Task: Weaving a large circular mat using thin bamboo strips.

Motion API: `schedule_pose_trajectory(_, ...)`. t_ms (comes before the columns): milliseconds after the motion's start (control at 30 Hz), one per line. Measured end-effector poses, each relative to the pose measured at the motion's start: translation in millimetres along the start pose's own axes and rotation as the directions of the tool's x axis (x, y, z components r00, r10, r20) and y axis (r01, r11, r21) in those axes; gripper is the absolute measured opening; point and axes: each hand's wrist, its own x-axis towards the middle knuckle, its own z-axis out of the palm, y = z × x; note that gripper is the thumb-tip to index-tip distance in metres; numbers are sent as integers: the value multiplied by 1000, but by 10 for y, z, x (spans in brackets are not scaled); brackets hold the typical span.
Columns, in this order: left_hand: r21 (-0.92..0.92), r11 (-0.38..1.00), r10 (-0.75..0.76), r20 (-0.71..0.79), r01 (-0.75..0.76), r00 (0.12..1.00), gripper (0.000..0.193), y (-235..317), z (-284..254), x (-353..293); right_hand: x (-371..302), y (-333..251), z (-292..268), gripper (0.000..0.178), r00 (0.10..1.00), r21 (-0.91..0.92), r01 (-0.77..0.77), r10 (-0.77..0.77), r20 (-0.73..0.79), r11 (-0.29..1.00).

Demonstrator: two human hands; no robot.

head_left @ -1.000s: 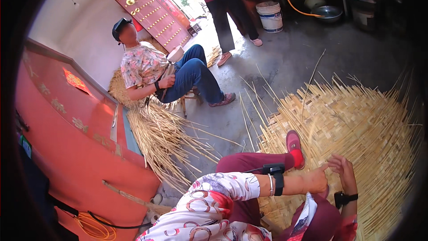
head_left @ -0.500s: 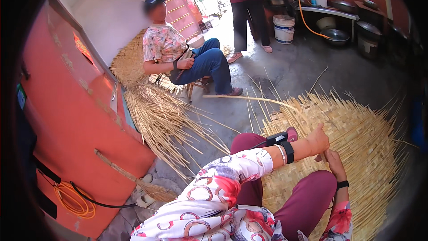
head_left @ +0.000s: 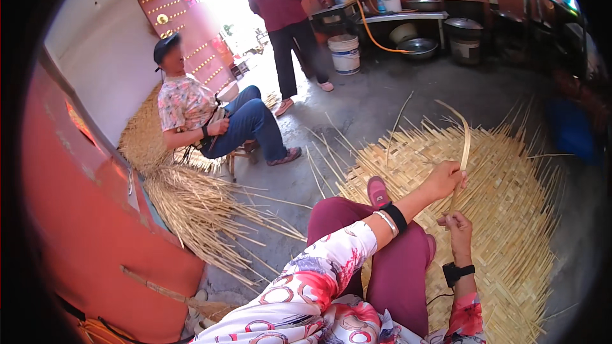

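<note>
A flat pale reed strip [head_left: 467, 140] runs between my hands, its loose far end curving up and to the left. My left hand [head_left: 442, 180] is closed around the middle of the strip, arm stretched forward across my knees. Just nearer to me, my right hand [head_left: 460, 232] pinches the strip's lower end between thumb and fingers. Under both hands spreads a large woven reed mat [head_left: 503, 216] with loose strip ends fringing its edges. My foot in a dark pink shoe [head_left: 378, 191] rests on the mat's left part.
A seated person [head_left: 191, 108] in jeans is at the left, beside a big bundle of loose reeds [head_left: 197, 204]. Another person [head_left: 280, 19] stands near the bright doorway. A white bucket [head_left: 344, 54], basins and pots line the back wall. A straw broom [head_left: 166, 290] lies lower left.
My view has turned to the right. The strip, which stretched out to the left, now points upward and away. My right hand now shows more clearly, below the left.
</note>
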Motion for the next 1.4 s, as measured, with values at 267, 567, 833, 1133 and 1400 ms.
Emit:
schedule_pose_trajectory(267, 142, 989, -72, 291, 31, 954, 28, 39, 213, 193, 293, -768, -578, 39, 995, -7, 90, -90, -35, 996)
schedule_pose_trajectory(567, 80, 938, -342, 382, 338, 858, 34, -585, -23, 504, 926, -794, -717, 19, 978, 12, 142, -138, -154, 990)
schedule_pose_trajectory(833, 262, 844, -537, 392, 469, 747, 31, -1254, -909, 828, 1453, -248, -1618, 17, 830, -44, 91, -100, -548, 995)
schedule_pose_trajectory(1133, -178, 956, -285, -746, 233, 602, 16, -2925, -2709, 1141, 2172, 1535, -1432, 37, 967, -660, -214, 250, -41, 720)
schedule_pose_trajectory(1400, -593, 774, -614, -617, 222, 492, 16, -3316, -3428, 1497, 1601, 2752, -699, 12, 990, -887, 38, 102, 95, 460)
